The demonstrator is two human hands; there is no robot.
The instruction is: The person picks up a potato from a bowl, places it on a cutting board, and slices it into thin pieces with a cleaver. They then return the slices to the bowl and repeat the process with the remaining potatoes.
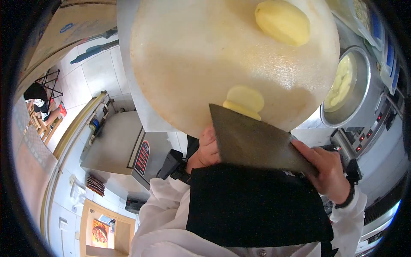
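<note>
My right hand [327, 171] is wrapped round the handle end of a broad cleaver [257, 139], its grey blade held over the near edge of a round white cutting board [180, 64]. Behind the blade's left end is my left hand [207, 147], fingers curled and partly covered; whatever they hold is hidden by the blade. Thin potato slices [246, 97] lie overlapping on the board along the blade's far edge. Farther off on the board sits a whole peeled potato [282, 22], apart from both hands.
A metal bowl [364, 92] with pale peeled pieces stands right of the board, near plastic containers [376, 25] and a panel with red lights [361, 139]. To the left are a stainless steel appliance [113, 141] and a cardboard box [72, 25]. A seated person's leg [53, 115] shows far left.
</note>
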